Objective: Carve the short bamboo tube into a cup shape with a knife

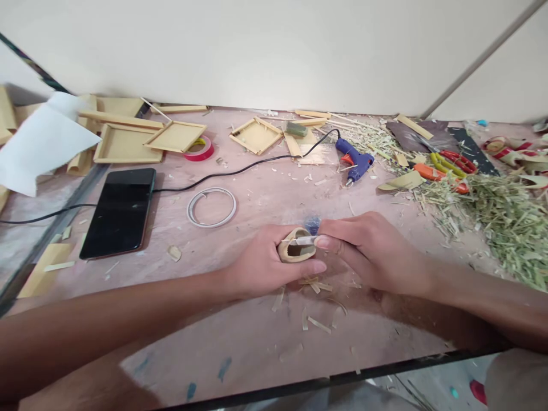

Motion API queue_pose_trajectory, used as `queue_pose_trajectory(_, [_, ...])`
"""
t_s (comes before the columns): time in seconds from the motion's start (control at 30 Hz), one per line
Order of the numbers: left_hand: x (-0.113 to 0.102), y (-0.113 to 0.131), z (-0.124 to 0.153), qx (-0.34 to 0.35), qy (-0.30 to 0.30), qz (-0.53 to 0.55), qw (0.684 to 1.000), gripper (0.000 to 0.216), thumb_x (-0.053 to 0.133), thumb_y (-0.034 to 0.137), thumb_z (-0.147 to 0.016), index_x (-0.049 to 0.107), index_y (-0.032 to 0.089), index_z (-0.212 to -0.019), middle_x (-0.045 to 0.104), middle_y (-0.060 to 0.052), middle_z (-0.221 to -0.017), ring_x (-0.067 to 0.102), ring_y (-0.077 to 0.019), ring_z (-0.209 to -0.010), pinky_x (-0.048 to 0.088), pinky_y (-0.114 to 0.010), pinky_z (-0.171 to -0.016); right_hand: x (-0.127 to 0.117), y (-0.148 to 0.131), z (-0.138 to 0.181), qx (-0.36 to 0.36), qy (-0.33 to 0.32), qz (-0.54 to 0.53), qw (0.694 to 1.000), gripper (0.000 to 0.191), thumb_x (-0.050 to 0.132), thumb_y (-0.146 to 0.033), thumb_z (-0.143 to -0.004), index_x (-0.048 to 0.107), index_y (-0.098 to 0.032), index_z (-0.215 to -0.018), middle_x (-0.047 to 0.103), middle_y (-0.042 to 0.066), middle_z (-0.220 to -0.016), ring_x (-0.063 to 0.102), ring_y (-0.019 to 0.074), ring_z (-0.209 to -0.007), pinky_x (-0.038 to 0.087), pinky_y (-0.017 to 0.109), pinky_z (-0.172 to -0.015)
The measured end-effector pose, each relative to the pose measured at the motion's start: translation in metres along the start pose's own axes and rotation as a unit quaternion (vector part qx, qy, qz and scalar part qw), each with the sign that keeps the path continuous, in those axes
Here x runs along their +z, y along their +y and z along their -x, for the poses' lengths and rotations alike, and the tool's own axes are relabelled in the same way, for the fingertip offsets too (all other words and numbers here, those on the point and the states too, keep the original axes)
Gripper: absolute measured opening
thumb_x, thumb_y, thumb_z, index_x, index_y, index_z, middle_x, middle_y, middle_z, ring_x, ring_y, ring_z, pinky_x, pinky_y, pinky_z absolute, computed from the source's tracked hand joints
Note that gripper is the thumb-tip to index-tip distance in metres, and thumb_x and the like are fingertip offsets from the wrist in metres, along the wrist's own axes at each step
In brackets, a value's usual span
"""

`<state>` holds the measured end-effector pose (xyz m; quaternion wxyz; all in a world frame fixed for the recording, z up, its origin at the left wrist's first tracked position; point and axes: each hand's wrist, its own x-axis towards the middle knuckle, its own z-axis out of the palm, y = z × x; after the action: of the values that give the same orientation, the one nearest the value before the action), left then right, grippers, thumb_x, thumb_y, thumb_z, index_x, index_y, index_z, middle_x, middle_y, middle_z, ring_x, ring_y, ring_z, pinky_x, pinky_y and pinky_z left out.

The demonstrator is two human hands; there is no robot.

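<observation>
My left hand point(274, 260) is closed round a short hollow piece of bamboo point(287, 251), its open end facing up and toward the right. In my right hand point(363, 245) a small pale blade point(303, 241) is pinched between thumb and fingers. The blade lies across the opening of the bamboo and touches its rim. The blade's handle, if it has one, is hidden by my right fingers. Thin curled shavings point(315, 284) lie on the table just below my hands.
A black phone point(120, 214) and a roll of tape point(211, 208) lie left. Behind are a blue glue gun point(355, 158) with its cord, red tape point(200, 149) and square wooden frames point(257, 136). Pliers point(454, 162) and a heap of green shavings point(509, 222) lie right.
</observation>
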<state>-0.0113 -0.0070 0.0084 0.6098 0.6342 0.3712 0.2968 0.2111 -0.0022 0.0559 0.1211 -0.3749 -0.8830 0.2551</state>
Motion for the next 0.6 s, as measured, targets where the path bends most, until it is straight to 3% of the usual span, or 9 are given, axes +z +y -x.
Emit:
queue_pose_trajectory(0.17, [0.003,0.003,0.001,0.01,0.043,0.008,0.999,0.035,0.084,0.037,-0.084,0.057,0.018,-0.074,0.05,0.005,-0.067,0.042,-0.0088,-0.061,0.034,-0.022,-0.055,0.007,0.004,-0.002,0.036,0.058,-0.066,0.995,0.041,0.044,-0.04,-0.117,0.051,-0.023,-0.079,0.053,-0.002,-0.069,0.046,0.0154,-0.062,0.029,0.031,-0.063])
queue_pose_trajectory(0.27, [0.005,0.003,0.006,0.04,0.061,-0.019,0.997,0.035,0.081,0.034,-0.087,0.054,0.018,-0.071,0.048,0.006,-0.065,0.04,-0.0082,-0.059,0.033,-0.022,-0.055,-0.003,0.017,-0.009,0.072,0.195,-0.098,0.973,0.052,0.045,-0.055,-0.116,0.043,-0.024,-0.074,0.043,-0.002,-0.065,0.041,0.0163,-0.06,0.029,0.032,-0.059])
queue_pose_trajectory(0.33, [0.004,0.003,0.007,0.049,0.064,-0.032,0.996,0.038,0.082,0.035,-0.087,0.053,0.018,-0.069,0.046,0.006,-0.064,0.039,-0.008,-0.059,0.032,-0.022,-0.054,-0.014,0.025,-0.013,0.075,0.265,-0.11,0.955,0.054,0.047,-0.062,-0.113,0.046,-0.024,-0.074,0.044,-0.001,-0.068,0.039,0.0167,-0.062,0.03,0.033,-0.06])
queue_pose_trajectory(0.43, [0.002,0.002,0.006,0.047,0.08,-0.033,0.995,0.039,0.083,0.039,-0.087,0.054,0.018,-0.071,0.047,0.006,-0.065,0.041,-0.0084,-0.06,0.032,-0.023,-0.055,-0.027,0.026,-0.014,0.049,0.225,-0.135,0.964,0.055,0.046,-0.061,-0.114,0.046,-0.024,-0.074,0.043,-0.002,-0.069,0.037,0.0154,-0.061,0.031,0.033,-0.061])
queue_pose_trajectory(0.6, [0.0,0.002,0.004,0.042,0.052,-0.041,0.997,0.033,0.08,0.039,-0.09,0.06,0.017,-0.078,0.052,0.005,-0.071,0.045,-0.0089,-0.062,0.037,-0.023,-0.057,-0.033,0.008,-0.007,-0.007,0.018,-0.081,0.997,0.047,0.044,-0.048,-0.116,0.043,-0.023,-0.076,0.04,-0.005,-0.065,0.037,0.0129,-0.058,0.027,0.032,-0.061])
